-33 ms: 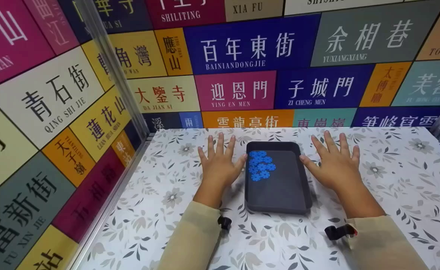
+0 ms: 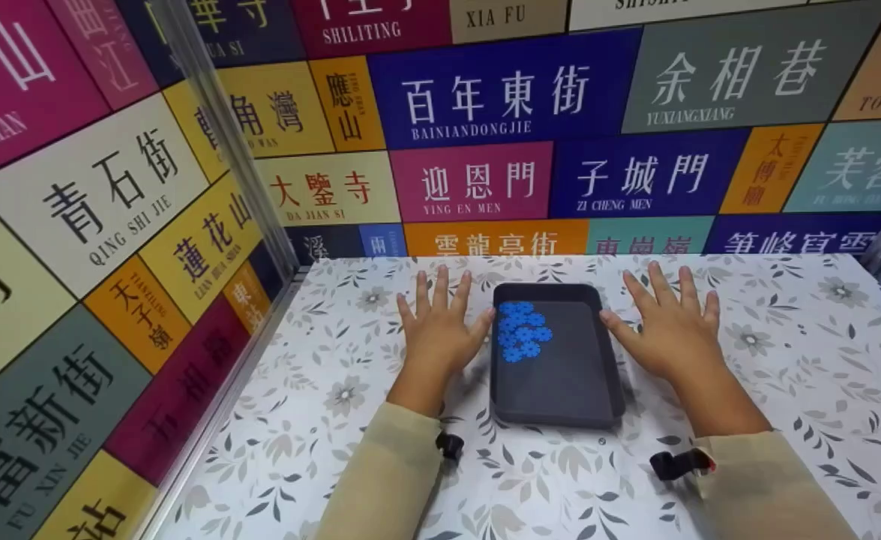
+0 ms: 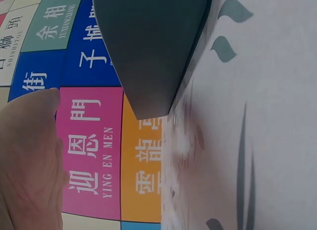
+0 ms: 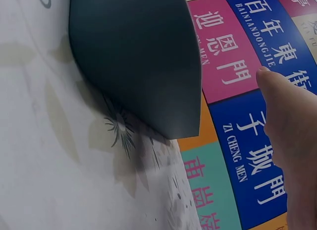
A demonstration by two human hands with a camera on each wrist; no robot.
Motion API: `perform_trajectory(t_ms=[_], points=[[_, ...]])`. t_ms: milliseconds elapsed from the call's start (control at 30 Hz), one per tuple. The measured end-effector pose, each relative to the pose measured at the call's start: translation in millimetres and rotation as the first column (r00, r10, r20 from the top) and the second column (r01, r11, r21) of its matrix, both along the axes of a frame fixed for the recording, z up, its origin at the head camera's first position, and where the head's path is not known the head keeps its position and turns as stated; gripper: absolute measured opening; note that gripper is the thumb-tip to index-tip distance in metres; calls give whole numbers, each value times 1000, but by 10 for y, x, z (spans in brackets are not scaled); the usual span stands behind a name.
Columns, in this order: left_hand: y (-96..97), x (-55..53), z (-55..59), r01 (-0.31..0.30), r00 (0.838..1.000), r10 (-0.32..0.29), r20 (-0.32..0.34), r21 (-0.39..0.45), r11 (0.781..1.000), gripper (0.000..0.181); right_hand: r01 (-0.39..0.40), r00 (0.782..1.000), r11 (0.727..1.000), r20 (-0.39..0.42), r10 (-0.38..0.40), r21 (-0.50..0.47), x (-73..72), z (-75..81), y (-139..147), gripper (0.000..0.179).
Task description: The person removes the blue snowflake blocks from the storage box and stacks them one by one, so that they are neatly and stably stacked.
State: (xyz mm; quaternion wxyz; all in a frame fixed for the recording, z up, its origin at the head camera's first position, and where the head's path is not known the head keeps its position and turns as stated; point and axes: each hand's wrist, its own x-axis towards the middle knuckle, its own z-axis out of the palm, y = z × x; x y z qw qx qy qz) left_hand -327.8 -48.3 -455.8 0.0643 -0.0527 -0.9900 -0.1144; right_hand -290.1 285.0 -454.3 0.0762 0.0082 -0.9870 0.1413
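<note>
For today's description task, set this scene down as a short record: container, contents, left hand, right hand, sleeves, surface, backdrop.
container: dark grey rectangular tray
contents: blue flower-shaped pieces, clustered toward the tray's far left corner; exact count unclear
left hand: left of the tray, fingers straight and spread, holding nothing
right hand: right of the tray, fingers straight and spread, holding nothing
sleeves: beige
surface: white tabletop with grey leaf-and-flower print
backdrop: multicoloured wall panels with Chinese characters

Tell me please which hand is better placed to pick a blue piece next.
Probably the left hand: the blue pieces lie nearer it inside the gray tray; the right hand is on the opposite side.
</note>
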Motion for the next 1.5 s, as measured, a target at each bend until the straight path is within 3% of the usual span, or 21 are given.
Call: perform_trajectory(t_ms=[233, 533, 867, 1033, 1167, 1300, 1500], points=[[11, -27, -17, 16, 999, -18, 28, 68, 998, 80, -52, 999, 998, 7, 52, -47, 16, -9, -73, 93], [18, -47, -66, 78, 995, -91, 43, 243, 967, 79, -150, 987, 980, 37, 156, -134, 34, 6, -211, 84], [18, -46, -95, 102, 987, -146, 65, 450, 887, 80, -202, 979, 958, -10, 204, -205, 70, 40, -406, 80], [19, -63, -117, 122, 983, -172, 58, 492, 862, 80, -237, 971, 921, -54, 232, -309, 79, 87, -504, 74], [29, -79, -138, 118, 979, -185, 82, 511, 851, 80, -240, 968, 893, -21, 251, -381, 66, 130, -605, 76], [47, -82, -151, 121, 975, -203, 94, 542, 832, 79, -215, 969, 886, 23, 246, -411, 19, 161, -674, 79], [83, -60, -189, 129, 952, -273, 137, 629, 766, 78, -225, 962, 859, 36, 271, -461, -122, 179, -731, 77]])
